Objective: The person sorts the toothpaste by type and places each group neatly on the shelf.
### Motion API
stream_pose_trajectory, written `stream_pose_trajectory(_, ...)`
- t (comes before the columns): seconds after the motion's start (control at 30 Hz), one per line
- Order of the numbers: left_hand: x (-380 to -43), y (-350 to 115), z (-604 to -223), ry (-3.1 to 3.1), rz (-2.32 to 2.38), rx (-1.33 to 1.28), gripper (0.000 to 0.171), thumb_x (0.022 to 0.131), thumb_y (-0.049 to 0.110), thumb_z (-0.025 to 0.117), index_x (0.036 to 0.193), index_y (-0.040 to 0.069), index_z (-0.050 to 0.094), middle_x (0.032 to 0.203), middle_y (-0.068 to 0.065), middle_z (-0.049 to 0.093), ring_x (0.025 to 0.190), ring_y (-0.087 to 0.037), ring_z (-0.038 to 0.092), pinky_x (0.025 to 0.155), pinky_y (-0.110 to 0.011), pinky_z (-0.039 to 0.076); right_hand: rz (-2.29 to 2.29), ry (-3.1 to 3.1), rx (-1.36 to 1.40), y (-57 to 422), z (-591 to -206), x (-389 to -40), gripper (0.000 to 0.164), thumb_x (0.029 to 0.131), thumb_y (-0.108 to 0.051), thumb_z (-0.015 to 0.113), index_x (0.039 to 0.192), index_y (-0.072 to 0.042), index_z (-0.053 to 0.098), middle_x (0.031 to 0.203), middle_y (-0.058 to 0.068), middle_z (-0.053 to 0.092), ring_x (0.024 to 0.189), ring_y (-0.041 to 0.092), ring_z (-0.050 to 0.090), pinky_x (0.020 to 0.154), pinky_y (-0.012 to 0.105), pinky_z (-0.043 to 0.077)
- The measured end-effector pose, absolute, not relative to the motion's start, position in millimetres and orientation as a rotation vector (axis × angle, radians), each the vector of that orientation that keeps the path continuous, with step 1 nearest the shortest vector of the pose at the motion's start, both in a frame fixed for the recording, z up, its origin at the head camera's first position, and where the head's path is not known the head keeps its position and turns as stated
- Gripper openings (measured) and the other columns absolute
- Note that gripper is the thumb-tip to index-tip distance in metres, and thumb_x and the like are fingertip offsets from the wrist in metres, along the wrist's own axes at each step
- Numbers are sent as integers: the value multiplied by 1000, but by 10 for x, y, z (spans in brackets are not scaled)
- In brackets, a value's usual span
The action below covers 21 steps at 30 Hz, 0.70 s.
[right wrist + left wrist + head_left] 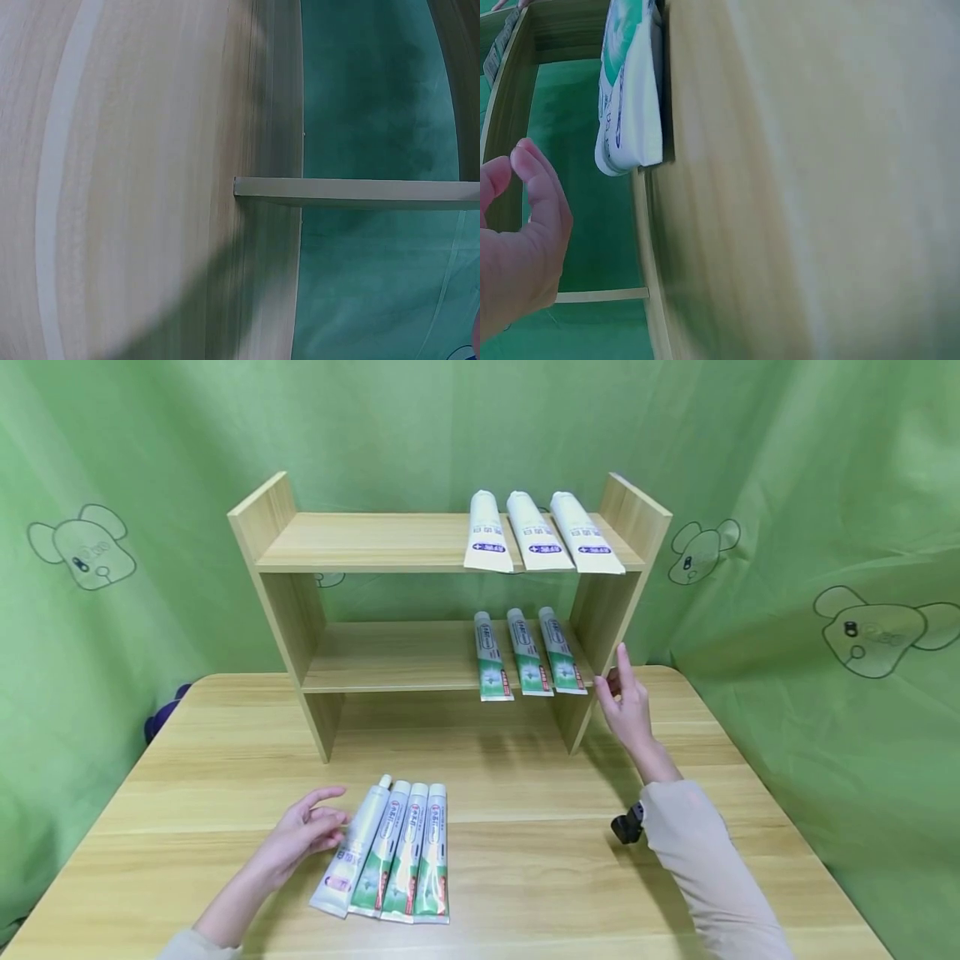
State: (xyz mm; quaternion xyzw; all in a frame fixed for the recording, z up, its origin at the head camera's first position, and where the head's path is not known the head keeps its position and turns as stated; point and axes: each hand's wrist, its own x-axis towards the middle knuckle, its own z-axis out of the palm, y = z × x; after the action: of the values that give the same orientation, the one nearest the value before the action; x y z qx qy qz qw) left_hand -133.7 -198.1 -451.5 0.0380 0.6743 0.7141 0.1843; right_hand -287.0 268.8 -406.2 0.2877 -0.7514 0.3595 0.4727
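My left hand (pixel 300 833), its fingers loosely bent and holding nothing, hovers just left of a white toothpaste tube with purple print (pixel 352 847). That tube lies slightly slanted beside three green-and-white toothpaste tubes (pixel 407 852) in a row on the table, caps toward the shelf. In the left wrist view the left hand (pixel 525 232) appears beside the end of a tube (pixel 634 105). My right hand (pixel 628 703) is at the right side panel of the wooden shelf (pixel 405 681), index finger extended up and thumb apart, with no tube in it.
Three white tubes (pixel 534 531) lie on the top board's right part, bottoms slightly over the front edge. Below them, three green-and-white tubes (pixel 527 652) lie on the middle board. A green curtain (pixel 420 427) hangs behind and beside the wooden table (pixel 525 877).
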Motion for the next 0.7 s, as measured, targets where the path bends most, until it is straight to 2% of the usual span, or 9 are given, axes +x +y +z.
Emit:
stream_pose_trajectory(0.13,-1325,-2011,-4526,1952,1980,103,63,88,6,54,136,-12,16,91,-5,63,69,-6,60,67,-16,53,876,-1820,712,2675,-4055,-2871,96,66,29,56,145,-16,25,61,19,45,53,18,38,50,14,33)
stream_pose_trajectory(0.37,-1317,-2050,-4570,1984,1897,87,64,87,8,56,135,-12,18,90,-7,63,68,-8,59,65,-17,53,886,-1831,716,2555,-3878,-2676,90,70,27,54,145,-15,26,62,22,45,53,21,39,47,21,35)
stream_pose_trajectory(0.7,-1311,-1972,-4608,2031,1769,69,63,84,10,60,133,-11,26,85,-4,59,71,-12,57,66,-20,54,881,-1819,741,2519,-3809,-2618,94,67,30,54,145,-16,26,62,22,44,53,22,39,48,16,32)
